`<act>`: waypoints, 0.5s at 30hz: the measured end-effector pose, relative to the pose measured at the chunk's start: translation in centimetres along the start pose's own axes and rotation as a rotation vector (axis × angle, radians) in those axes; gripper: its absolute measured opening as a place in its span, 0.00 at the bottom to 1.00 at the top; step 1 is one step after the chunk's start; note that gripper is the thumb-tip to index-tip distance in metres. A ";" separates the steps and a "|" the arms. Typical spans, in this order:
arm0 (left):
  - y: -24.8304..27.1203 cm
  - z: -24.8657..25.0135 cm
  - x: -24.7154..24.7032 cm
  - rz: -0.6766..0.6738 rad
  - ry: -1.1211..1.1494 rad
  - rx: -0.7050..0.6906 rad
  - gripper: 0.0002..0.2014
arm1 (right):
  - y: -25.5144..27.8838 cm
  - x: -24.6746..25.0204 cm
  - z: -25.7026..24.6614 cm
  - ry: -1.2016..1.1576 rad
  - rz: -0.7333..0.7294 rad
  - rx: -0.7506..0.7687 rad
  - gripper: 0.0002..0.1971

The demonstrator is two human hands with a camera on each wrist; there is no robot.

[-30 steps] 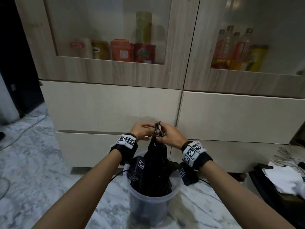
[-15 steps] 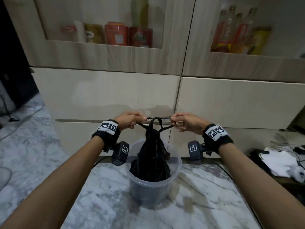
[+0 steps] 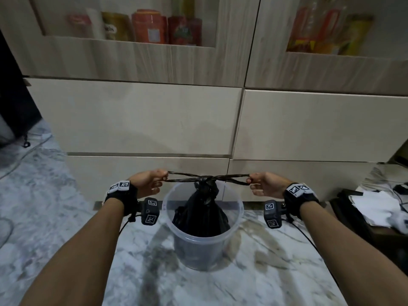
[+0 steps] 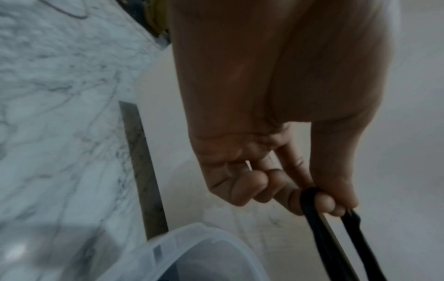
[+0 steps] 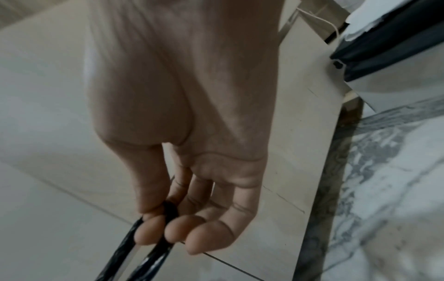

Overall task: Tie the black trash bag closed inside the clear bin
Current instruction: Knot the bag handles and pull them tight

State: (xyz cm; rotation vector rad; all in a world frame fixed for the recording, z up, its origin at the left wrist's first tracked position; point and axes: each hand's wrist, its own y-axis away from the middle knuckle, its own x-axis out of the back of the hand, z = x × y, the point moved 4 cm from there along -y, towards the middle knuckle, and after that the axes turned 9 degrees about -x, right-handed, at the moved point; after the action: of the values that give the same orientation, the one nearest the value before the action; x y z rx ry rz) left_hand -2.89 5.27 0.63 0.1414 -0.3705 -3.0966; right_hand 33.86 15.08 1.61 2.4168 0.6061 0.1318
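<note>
A black trash bag (image 3: 202,214) sits in a clear plastic bin (image 3: 205,252) on the marble floor. Its top is gathered into a knot (image 3: 206,179) above the bin's rim. Two thin black handle loops stretch sideways from the knot. My left hand (image 3: 162,176) pinches the left handle loop (image 4: 310,197) between thumb and forefinger. My right hand (image 3: 250,179) pinches the right handle loop (image 5: 169,209) the same way, its other fingers loosely bent. Both loops are pulled taut and nearly level.
A beige cabinet with drawers (image 3: 136,115) stands right behind the bin, with glass doors and food packets above. A dark stand with white papers (image 3: 373,206) lies at the right. Cables (image 3: 26,142) trail over the floor at the left.
My hands have moved apart from the middle, drawing the two handle loops outward and pulling the knot tight above the bin. The camera has tilted down a little.
</note>
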 end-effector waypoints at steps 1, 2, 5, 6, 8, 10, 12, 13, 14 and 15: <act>-0.2 -0.4 0.1 0.006 0.019 0.010 0.04 | -0.4 0.1 0.3 -0.021 0.008 -0.010 0.04; -0.3 -0.7 0.1 0.008 0.017 0.017 0.05 | -0.7 0.2 0.6 -0.036 0.017 -0.021 0.05; -0.8 -1.5 0.1 -0.003 -0.022 0.039 0.07 | -1.4 0.5 0.9 -0.016 0.050 -0.033 0.05; -1.0 -1.6 0.2 -0.005 -0.030 0.040 0.07 | -1.5 0.5 1.0 -0.008 0.055 -0.033 0.05; -1.3 -1.5 0.3 -0.004 -0.060 0.038 0.07 | -1.6 0.5 0.7 0.040 0.066 -0.037 0.06; -1.6 -1.2 0.5 0.045 -0.093 0.032 0.05 | -1.6 0.0 0.2 0.128 0.086 -0.043 0.07; -2.0 -1.0 0.7 0.137 -0.144 0.023 0.05 | -1.8 -0.7 -0.8 0.261 0.175 -0.024 0.07; -2.5 -0.7 0.9 0.180 -0.164 0.006 0.08 | -2.1 -0.9 -1.4 0.329 0.242 0.005 0.06; -2.8 -0.4 0.9 0.223 -0.199 -0.021 0.09 | -2.6 -1.0 -1.8 0.396 0.319 0.052 0.05; -3.0 0.1 0.6 0.261 -0.215 -0.060 0.07 | -2.7 -1.4 -2.3 0.451 0.391 0.113 0.05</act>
State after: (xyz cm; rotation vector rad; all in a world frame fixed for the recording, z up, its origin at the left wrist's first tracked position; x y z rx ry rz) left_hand -3.49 8.23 -0.02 -0.2247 -0.2739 -2.8650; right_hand 31.04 17.63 1.85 2.6041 0.3261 0.8433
